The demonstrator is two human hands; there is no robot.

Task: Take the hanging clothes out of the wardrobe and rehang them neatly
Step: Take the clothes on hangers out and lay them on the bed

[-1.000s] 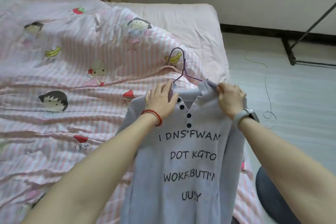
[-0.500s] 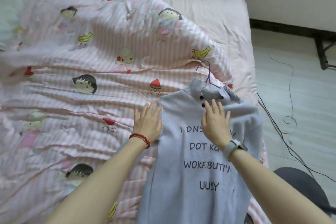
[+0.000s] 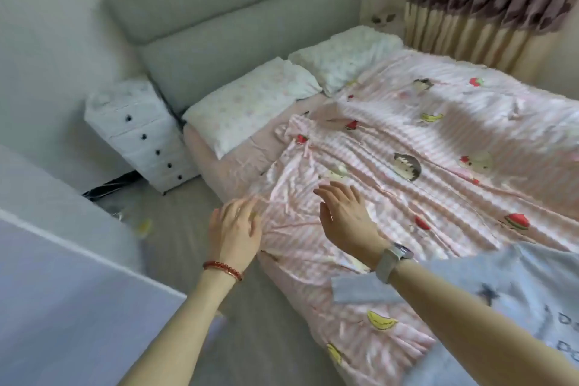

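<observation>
The grey lettered sweater [image 3: 517, 288] lies flat on the pink striped quilt [image 3: 438, 166] at the lower right, partly under my right forearm; its hanger is out of sight. My left hand [image 3: 235, 229], with a red bead bracelet, hovers with spread fingers at the quilt's near-left edge. My right hand [image 3: 344, 216], with a watch on the wrist, is held over the quilt, fingers straight and holding nothing. Neither hand touches the sweater.
Two white pillows [image 3: 250, 100] lie against the grey headboard [image 3: 238, 19]. A white drawer unit [image 3: 141, 135] stands beside the bed on the left. A pale panel [image 3: 56, 291] fills the lower left. Curtains [image 3: 488, 9] hang behind the bed.
Both hands have come off the sweater and moved left. The view has swung left toward the head of the bed, so the sweater now sits at the lower right.
</observation>
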